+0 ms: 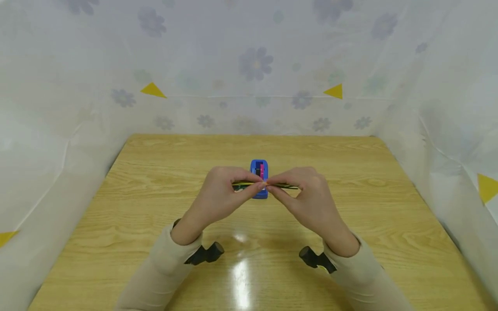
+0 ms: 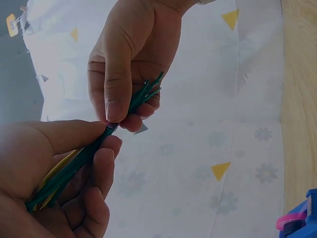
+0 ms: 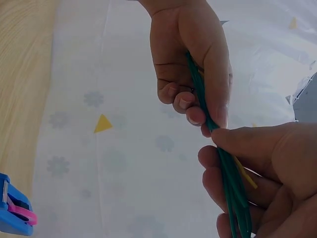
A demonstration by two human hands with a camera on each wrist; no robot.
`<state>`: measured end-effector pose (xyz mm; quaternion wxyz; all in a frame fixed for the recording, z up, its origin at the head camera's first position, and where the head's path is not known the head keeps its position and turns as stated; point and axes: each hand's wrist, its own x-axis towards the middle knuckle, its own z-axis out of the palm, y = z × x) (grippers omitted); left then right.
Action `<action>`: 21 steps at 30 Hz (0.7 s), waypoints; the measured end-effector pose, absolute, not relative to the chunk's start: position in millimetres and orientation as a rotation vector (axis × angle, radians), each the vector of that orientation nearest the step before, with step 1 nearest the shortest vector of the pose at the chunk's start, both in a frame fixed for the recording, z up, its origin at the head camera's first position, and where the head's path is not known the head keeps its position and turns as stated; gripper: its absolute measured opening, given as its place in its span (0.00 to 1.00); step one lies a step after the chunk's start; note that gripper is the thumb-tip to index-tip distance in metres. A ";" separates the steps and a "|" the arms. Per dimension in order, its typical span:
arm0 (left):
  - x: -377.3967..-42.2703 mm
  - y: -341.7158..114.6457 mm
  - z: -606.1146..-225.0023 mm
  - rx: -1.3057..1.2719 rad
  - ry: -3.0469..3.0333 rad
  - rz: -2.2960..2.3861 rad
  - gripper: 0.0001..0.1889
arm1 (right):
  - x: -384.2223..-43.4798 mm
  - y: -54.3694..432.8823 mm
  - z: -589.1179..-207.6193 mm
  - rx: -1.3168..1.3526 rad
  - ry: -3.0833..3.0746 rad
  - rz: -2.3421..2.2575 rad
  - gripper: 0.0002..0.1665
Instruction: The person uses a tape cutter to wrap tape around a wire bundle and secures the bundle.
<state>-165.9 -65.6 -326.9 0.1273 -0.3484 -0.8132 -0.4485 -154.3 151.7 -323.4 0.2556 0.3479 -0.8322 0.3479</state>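
Both hands pinch a thin bundle of green and yellow strands (image 1: 243,185), held crosswise above the table; the strands look like wires or ties, but I cannot tell which. My left hand (image 1: 212,192) grips one part between thumb and fingers. Right beside it, my right hand (image 1: 311,196) pinches the bundle, the two thumbs nearly meeting. A bit of purplish wrap shows at the pinch in the left wrist view, where loose green ends (image 2: 146,91) stick out past the right hand's fingers. Just beyond the hands sits a blue tape dispenser (image 1: 260,195) with a pink tape roll (image 1: 262,170).
A wood-grain table (image 1: 186,151) lies under the hands. Pale flowered sheeting (image 1: 218,52) encloses its back and sides, marked with yellow triangles (image 1: 154,90). Black wrist cameras (image 1: 212,252) are strapped over both sleeves.
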 end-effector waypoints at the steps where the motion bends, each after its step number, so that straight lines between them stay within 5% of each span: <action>1: -165.8 -65.7 -326.8 -1.023 -2.357 -1.291 0.07 | -153.8 152.0 -323.2 0.946 -2.262 0.943 0.09; 21: -163.9 -65.5 -326.2 -1.115 -2.220 -1.262 0.04 | -151.3 157.1 -319.2 0.983 -2.306 0.983 0.08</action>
